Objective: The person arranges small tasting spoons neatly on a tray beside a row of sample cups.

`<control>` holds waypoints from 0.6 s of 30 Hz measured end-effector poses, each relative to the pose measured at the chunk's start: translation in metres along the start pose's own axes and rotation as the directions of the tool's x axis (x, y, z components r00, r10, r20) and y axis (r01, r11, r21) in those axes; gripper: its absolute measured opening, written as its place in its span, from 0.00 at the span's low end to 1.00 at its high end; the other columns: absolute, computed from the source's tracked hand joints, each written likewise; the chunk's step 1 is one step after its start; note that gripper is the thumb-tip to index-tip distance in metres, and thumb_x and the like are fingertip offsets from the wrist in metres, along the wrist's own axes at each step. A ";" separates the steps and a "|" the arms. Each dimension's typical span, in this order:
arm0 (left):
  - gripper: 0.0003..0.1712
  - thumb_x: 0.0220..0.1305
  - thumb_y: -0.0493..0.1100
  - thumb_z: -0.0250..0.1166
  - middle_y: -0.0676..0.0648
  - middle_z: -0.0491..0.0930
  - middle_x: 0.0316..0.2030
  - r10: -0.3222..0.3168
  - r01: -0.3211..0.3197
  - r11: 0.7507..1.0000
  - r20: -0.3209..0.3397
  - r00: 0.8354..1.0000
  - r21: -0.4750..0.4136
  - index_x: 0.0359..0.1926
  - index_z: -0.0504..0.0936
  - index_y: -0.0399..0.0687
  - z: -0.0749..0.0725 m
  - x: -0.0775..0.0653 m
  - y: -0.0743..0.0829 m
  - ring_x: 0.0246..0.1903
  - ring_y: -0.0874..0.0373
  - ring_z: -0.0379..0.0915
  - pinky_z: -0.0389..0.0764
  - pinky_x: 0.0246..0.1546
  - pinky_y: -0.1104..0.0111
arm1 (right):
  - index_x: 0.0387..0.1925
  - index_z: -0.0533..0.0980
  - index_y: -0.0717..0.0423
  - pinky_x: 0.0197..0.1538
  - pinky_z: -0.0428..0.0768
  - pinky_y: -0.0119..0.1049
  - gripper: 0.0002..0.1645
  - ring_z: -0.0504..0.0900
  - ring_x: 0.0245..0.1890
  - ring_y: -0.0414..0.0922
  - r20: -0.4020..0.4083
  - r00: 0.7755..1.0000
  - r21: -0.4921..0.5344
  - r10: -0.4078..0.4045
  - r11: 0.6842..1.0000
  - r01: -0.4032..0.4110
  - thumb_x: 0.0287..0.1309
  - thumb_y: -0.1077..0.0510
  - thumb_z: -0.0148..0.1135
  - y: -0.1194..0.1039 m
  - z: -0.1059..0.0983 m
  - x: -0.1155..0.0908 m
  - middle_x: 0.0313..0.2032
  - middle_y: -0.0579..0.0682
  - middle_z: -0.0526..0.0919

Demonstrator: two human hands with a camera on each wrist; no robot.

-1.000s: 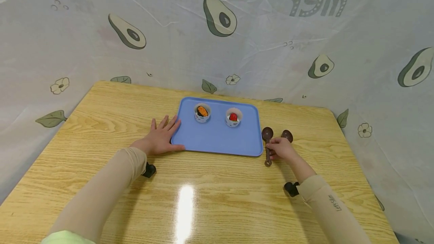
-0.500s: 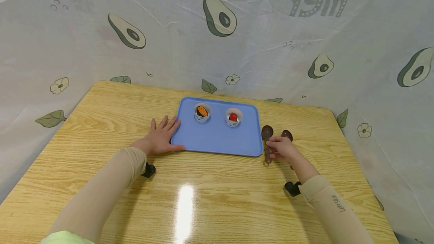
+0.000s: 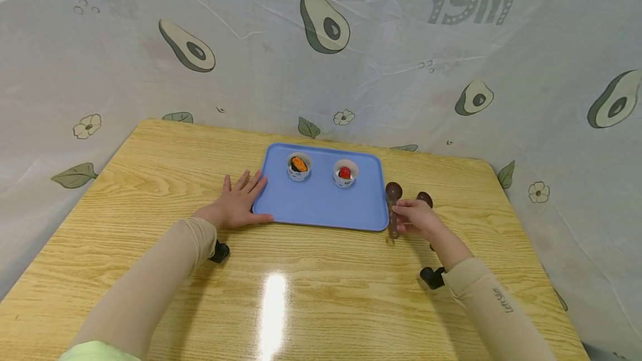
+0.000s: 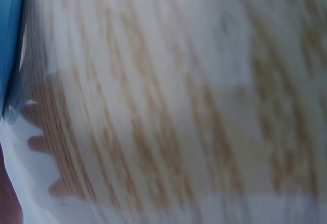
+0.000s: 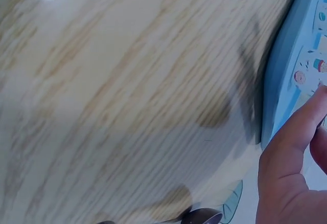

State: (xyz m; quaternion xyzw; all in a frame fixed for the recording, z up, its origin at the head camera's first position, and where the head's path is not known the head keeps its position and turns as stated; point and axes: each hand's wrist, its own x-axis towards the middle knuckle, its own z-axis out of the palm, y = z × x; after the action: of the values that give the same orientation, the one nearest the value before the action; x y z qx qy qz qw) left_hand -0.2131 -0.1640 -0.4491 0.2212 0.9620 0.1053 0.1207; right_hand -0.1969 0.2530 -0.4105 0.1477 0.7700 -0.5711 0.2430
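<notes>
In the head view, my right hand [image 3: 416, 217] pinches the handle of a dark brown spoon [image 3: 393, 190] beside the tray's right edge. The spoon's bowl points away from me, and its handle end looks raised off the table. My left hand [image 3: 234, 205] lies with fingers spread at the left side of the blue tray [image 3: 321, 208], thumb along its front edge. On the tray stand two patterned paper cups: the left cup [image 3: 299, 175] holds an orange and black piece, the right cup [image 3: 344, 182] a red piece. In the right wrist view, my right hand's fingers [image 5: 288, 168] show, their grip out of frame.
A second dark brown spoon [image 3: 424, 199] lies right of the held one, partly behind my right hand. The wooden table [image 3: 341, 283] reaches back to a hanging cloth [image 3: 261, 71] printed with avocados. A small black device [image 3: 432, 278] sits at my right wrist.
The spoon in my right hand has risen a little and shifted slightly away from me and to the left. My left hand, the tray and the cups have stayed in place.
</notes>
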 end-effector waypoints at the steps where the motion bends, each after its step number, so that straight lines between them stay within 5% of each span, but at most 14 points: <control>1: 0.59 0.56 0.73 0.53 0.40 0.36 0.74 0.001 -0.001 1.000 0.000 1.000 0.000 0.74 0.42 0.42 0.000 0.000 0.000 0.72 0.38 0.29 0.28 0.62 0.34 | 0.53 0.65 0.66 0.29 0.78 0.27 0.17 0.74 0.25 0.35 0.003 1.000 0.006 -0.001 1.000 0.001 0.67 0.61 0.50 0.000 0.000 0.000 0.27 0.43 0.73; 7: 0.59 0.57 0.73 0.52 0.39 0.36 0.74 0.005 -0.005 1.000 -0.002 1.000 0.004 0.74 0.42 0.41 0.000 0.000 0.000 0.72 0.38 0.29 0.29 0.62 0.34 | 0.45 0.68 0.61 0.28 0.78 0.27 0.09 0.74 0.23 0.35 0.026 1.000 0.036 -0.001 0.999 0.000 0.67 0.61 0.50 -0.003 0.000 -0.001 0.25 0.43 0.74; 18: 0.58 0.57 0.73 0.53 0.39 0.37 0.74 0.003 -0.003 1.000 0.002 1.000 0.005 0.74 0.42 0.41 -0.001 0.000 0.001 0.72 0.37 0.29 0.29 0.62 0.34 | 0.47 0.67 0.62 0.28 0.77 0.26 0.11 0.75 0.24 0.35 0.049 0.999 0.064 -0.014 0.998 0.011 0.67 0.60 0.50 -0.010 0.004 -0.002 0.25 0.43 0.75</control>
State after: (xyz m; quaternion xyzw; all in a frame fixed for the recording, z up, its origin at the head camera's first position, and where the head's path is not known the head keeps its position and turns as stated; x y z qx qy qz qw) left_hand -0.2134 -0.1635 -0.4480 0.2231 0.9618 0.1027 0.1209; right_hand -0.1989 0.2466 -0.4024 0.1364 0.7460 -0.6003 0.2538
